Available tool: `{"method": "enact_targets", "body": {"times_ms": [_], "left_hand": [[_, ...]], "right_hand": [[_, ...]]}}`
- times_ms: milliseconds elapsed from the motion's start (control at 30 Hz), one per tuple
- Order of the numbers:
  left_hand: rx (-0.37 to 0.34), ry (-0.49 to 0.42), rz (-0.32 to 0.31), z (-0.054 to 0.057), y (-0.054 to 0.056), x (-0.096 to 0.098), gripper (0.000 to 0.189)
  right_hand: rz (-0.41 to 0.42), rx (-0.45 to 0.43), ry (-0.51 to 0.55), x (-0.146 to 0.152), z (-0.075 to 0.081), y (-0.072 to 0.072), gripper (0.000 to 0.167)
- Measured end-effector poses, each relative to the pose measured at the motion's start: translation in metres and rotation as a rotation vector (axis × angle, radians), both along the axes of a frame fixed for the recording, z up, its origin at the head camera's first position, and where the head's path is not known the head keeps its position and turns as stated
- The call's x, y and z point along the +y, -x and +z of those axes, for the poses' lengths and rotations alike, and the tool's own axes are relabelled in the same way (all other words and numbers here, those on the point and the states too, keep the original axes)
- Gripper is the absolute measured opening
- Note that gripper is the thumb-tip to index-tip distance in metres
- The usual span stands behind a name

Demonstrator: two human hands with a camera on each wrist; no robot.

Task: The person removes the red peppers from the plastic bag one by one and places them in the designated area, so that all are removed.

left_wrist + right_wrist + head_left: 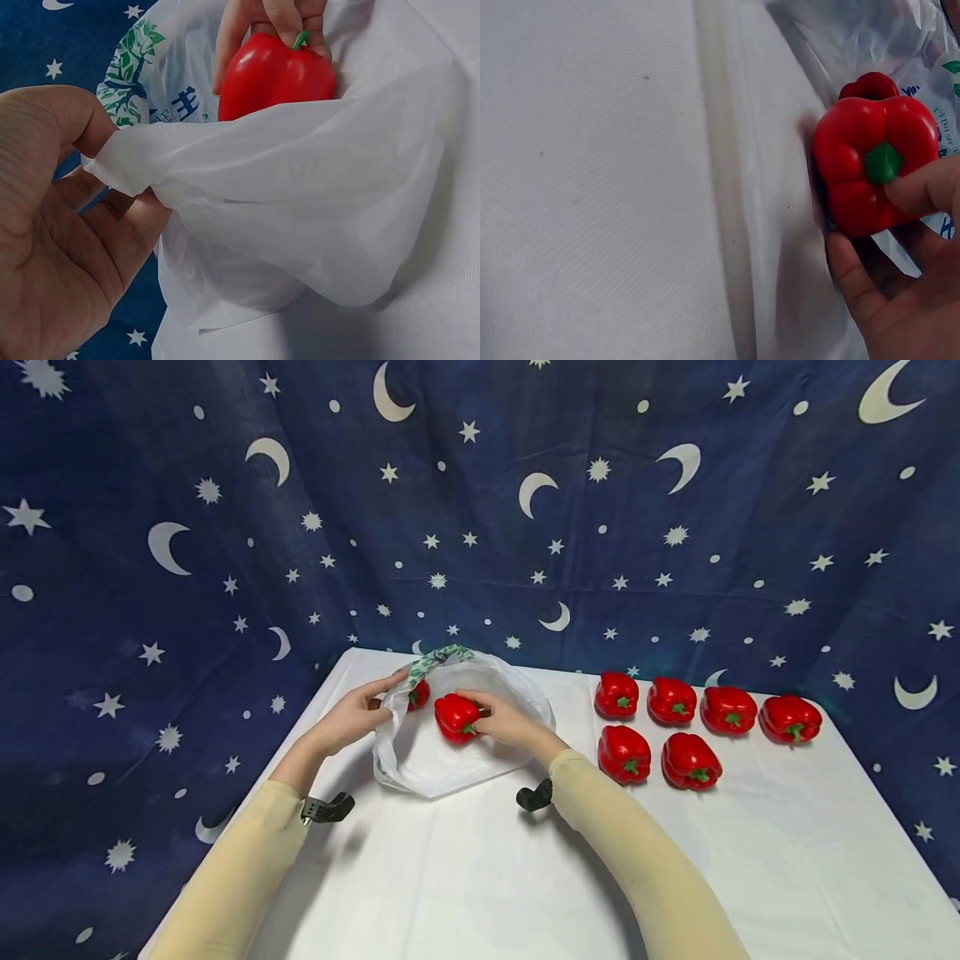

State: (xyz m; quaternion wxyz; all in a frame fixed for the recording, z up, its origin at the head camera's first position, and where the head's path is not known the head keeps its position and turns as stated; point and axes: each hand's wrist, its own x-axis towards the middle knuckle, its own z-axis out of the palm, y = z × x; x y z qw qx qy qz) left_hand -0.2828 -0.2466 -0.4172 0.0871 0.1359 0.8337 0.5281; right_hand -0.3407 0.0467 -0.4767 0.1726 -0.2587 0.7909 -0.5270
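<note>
A white plastic bag (450, 772) with a green leaf print lies on the table, its mouth held open. My left hand (347, 720) pinches the bag's rim between thumb and fingers, clearest in the left wrist view (67, 217). Inside the bag's mouth, my right hand (504, 720) grips a red bell pepper (456, 718) with a green stem; thumb and fingers curl round it in the right wrist view (877, 165). Another red bell pepper (419, 695) sits deeper in the bag, partly hidden by the bag's edge and, in the right wrist view, by the held pepper.
Several red bell peppers stand in two rows on the right of the white table (787, 843); one is the front-left pepper (624, 754), nearest my right forearm. A dark blue cloth (480, 510) with moons and stars hangs behind and along the left side.
</note>
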Motion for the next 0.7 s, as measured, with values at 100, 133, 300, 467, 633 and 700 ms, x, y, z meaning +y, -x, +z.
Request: {"method": "enact_targets", "body": {"times_ms": [100, 133, 300, 467, 633, 700], "left_hand": [[-0.007, -0.001, -0.002, 0.001, 0.001, 0.002, 0.074], [-0.01, 0.0, -0.002, 0.001, 0.001, 0.002, 0.074], [-0.02, 0.007, -0.001, 0.001, 0.001, 0.002, 0.074], [-0.016, 0.005, -0.003, 0.0, 0.001, 0.001, 0.074], [-0.014, 0.012, 0.006, 0.002, 0.0, 0.001, 0.073], [-0.011, 0.019, 0.013, 0.003, 0.0, 0.001, 0.073]], "right_hand": [[-0.009, 0.0, -0.02, 0.002, 0.002, -0.002, 0.079], [-0.013, 0.0, -0.026, 0.003, 0.002, -0.002, 0.08], [-0.067, 0.017, -0.026, 0.002, -0.001, -0.007, 0.08], [-0.142, 0.112, -0.123, -0.005, -0.003, -0.018, 0.093], [-0.205, 0.203, -0.228, -0.015, -0.01, -0.022, 0.105], [-0.21, 0.211, -0.229, -0.017, -0.012, -0.022, 0.105]]}}
